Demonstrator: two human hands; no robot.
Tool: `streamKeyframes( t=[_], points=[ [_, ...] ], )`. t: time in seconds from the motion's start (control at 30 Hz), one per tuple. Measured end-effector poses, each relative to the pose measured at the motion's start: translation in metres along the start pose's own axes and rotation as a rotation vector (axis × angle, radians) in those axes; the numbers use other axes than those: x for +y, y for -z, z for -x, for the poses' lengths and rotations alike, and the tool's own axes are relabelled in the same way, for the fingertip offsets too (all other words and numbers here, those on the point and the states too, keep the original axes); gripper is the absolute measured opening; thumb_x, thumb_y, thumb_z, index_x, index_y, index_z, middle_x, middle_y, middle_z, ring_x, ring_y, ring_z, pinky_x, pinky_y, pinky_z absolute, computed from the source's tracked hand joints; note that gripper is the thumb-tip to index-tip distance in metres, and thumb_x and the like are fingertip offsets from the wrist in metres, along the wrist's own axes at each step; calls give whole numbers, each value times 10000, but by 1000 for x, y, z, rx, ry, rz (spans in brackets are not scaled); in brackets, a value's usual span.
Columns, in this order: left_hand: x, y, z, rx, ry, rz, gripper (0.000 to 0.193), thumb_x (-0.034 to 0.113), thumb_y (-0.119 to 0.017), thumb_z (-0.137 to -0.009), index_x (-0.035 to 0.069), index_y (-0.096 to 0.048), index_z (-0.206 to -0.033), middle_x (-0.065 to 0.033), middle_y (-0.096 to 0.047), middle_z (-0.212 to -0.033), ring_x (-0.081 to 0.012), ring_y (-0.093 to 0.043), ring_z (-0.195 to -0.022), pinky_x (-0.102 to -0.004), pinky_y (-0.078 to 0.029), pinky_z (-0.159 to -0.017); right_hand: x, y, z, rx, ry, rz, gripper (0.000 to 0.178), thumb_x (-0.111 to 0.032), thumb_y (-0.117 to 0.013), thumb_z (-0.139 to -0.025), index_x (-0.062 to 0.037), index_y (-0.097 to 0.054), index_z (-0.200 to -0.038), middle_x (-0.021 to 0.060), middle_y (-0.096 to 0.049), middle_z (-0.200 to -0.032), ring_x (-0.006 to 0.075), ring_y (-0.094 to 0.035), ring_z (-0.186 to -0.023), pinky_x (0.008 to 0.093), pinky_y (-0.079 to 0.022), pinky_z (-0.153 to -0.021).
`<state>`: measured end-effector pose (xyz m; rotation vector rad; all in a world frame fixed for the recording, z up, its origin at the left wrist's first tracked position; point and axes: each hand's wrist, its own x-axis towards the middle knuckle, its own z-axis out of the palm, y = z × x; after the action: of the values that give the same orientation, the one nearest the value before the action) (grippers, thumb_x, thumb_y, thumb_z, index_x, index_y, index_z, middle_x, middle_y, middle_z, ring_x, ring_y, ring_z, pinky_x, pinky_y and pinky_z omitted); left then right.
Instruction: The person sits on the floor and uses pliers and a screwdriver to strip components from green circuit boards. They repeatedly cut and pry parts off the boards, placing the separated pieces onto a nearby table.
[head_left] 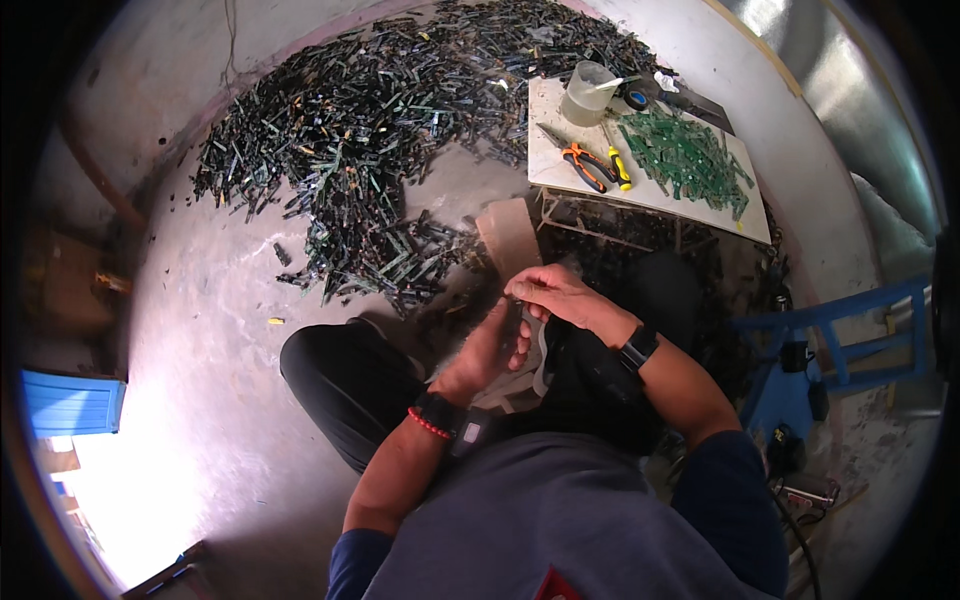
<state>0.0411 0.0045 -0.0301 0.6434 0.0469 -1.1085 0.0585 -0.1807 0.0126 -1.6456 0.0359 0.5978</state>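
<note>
Over my lap, my left hand (490, 345) and my right hand (560, 293) meet at the fingertips. The right thumb and fingers are pinched together against the left fingers, which curl inward. Whatever lies between them is hidden or too small to name. Just beyond the hands is a flat tan piece (508, 235), perhaps cardboard. On the low table ahead to the right lie long-nose pliers with orange and black handles (582, 166) and a yellow-and-black handled tool (619, 168). Next to them is a pile of green circuit board strips (685, 160).
A large heap of dark narrow strips (360, 140) covers the floor ahead. The low table (555, 160) also bears a translucent cup (588, 95) and a roll of tape (636, 99). At right stands a blue chair (850, 345); at left, a blue bin (75, 402).
</note>
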Motion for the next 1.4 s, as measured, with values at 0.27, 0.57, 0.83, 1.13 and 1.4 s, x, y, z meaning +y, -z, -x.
streamKeyframes(
  t=[0.27, 0.57, 0.83, 1.13, 1.4],
  points=[
    [-1, 6, -6, 296, -118, 127, 415, 460, -313, -984, 104, -521, -940, 10, -495, -718, -111, -430, -533, -231, -343, -437, 2, -13, 4, 42, 36, -228, 306, -164, -559, -909, 21, -562, -1153, 48, -613, -877, 89, -567, -734, 211, -442, -599],
    [-10, 9, -8, 470, -163, -62, 517, 536, -348, -945, 74, -549, -827, -23, -493, -663, -144, -440, -553, -277, -348, -484, 12, -47, 2, 211, 9, -272, 315, -108, -569, -888, -14, -554, -1188, 24, -609, -878, 97, -564, -756, 237, -467, -661],
    [-9, -3, -10, 421, -160, -109, 559, 578, -327, -936, 74, -532, -807, -27, -477, -650, -146, -437, -549, -275, -337, -484, 17, -48, -7, 244, -103, -472, 259, -128, -526, -903, -32, -561, -1141, 61, -544, -648, 175, -540, -469, 328, -480, -396],
    [-9, -2, -11, 394, -211, -85, 549, 565, -285, -953, 92, -507, -783, -23, -458, -634, -147, -427, -528, -278, -325, -469, 9, -49, -8, 246, -168, -578, 296, -145, -541, -872, -54, -555, -1153, 61, -501, -619, 200, -521, -444, 359, -447, -352],
    [-9, 1, -10, 375, -153, -15, 537, 580, -288, -947, 117, -445, -725, -13, -428, -611, -137, -392, -512, -268, -298, -441, 5, -55, -7, 285, -150, -499, 242, -114, -532, -883, -72, -587, -1114, 62, -533, -646, 180, -535, -474, 302, -474, -428]
  ],
)
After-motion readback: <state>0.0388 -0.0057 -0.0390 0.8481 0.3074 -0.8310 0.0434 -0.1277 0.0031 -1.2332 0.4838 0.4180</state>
